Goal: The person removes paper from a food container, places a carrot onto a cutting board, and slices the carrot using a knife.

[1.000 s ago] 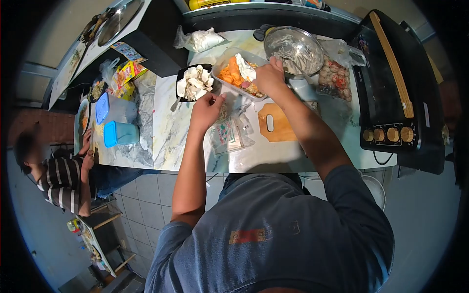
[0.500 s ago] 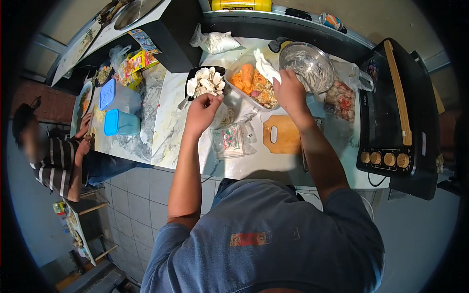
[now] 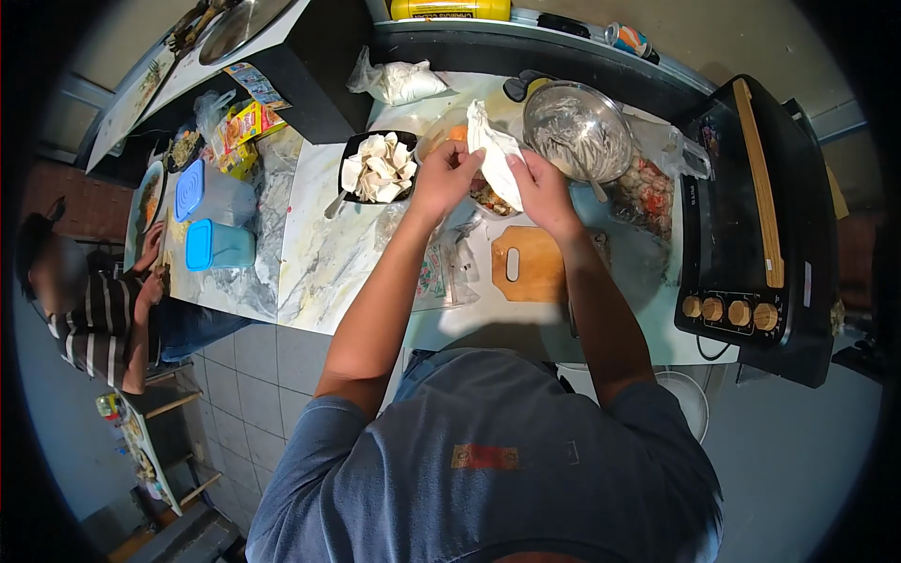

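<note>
Two hands work on one white piece (image 3: 492, 158), and we see it held up over the tub (image 3: 428, 139) near the middle of the counter (image 3: 324, 235), away from its near edge. Our left hand (image 3: 444, 180) has thumb and fingers pinched together at the piece's left side; our right hand (image 3: 547, 195) pinches its right side, a little lower. Neither leaves a visible gap between fingertips and piece, though the undersides of the fingers are hidden from us.

We judge the step in hand to be opening or straightening the piece between both hands. The next move, as we read it, calls for a light, even grip on both sides, with the lower tip watched against the tub's contents.

The piece is long, limp-looking and creased, narrow at the top and hanging to a point below. We cannot tell whether it is cloth, a bag or something edible. Orange food (image 3: 458, 133) shows behind it in the tub. To the left, toward the counter's far side, a dish (image 3: 407, 138) holds pale chips (image 3: 379, 167); a smeared bowl (image 3: 612, 120) is just beyond our right hand, and a board (image 3: 540, 267) lies toward the near edge.
</note>
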Demonstrator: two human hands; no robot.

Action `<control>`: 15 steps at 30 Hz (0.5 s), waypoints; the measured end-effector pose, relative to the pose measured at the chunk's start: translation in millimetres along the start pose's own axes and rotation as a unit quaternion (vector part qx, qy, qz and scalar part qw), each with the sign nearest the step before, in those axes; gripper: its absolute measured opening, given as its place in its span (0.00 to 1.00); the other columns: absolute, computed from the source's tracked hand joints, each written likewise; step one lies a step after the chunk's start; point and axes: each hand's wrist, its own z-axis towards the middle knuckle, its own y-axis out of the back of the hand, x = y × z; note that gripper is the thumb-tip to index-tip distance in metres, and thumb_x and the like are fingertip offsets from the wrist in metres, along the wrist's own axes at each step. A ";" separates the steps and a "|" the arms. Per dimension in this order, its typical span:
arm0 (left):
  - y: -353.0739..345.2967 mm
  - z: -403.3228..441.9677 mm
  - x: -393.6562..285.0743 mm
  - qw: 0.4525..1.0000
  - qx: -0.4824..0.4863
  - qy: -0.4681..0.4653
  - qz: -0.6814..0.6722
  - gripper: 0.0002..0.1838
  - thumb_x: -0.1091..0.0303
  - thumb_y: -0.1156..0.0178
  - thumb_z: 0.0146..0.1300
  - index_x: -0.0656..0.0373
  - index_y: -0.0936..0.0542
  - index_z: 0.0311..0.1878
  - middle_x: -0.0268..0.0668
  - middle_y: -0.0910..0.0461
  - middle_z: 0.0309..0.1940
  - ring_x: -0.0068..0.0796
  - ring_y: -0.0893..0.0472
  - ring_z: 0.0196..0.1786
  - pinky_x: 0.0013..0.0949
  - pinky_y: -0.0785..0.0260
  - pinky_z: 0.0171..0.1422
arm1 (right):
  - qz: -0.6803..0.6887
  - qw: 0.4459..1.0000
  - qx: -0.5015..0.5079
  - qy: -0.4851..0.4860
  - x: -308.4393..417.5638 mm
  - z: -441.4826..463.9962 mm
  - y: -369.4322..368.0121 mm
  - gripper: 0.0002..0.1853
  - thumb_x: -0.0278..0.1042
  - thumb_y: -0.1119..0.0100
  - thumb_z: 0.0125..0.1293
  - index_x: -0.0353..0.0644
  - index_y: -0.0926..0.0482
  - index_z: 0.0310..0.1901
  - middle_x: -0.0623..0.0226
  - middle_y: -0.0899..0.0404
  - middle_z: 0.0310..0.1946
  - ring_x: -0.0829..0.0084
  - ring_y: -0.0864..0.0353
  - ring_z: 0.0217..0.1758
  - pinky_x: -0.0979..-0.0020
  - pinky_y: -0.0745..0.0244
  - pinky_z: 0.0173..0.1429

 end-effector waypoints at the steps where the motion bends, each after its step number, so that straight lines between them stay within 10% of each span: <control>1: 0.6 0.4 -1.0 1.000 0.004 0.004 -0.015 0.11 0.66 0.39 0.69 0.66 0.22 0.42 0.33 0.20 0.29 0.19 0.23 0.30 0.24 0.31 0.38 | 0.001 1.000 -0.001 -0.003 -2.3 2.1 2.8 0.15 0.40 0.48 0.74 0.33 0.22 0.43 0.62 0.19 0.29 0.79 0.25 0.33 0.71 0.29 0.40; 15: 4.7 -1.6 -11.3 1.000 0.013 -0.001 -0.015 0.10 0.71 0.43 0.69 0.68 0.22 0.47 0.36 0.18 0.33 0.22 0.20 0.31 0.27 0.26 0.36 | 0.074 0.993 -0.031 -0.090 -3.6 10.8 -3.4 0.16 0.36 0.47 0.72 0.33 0.21 0.52 0.62 0.15 0.39 0.79 0.20 0.38 0.74 0.26 0.43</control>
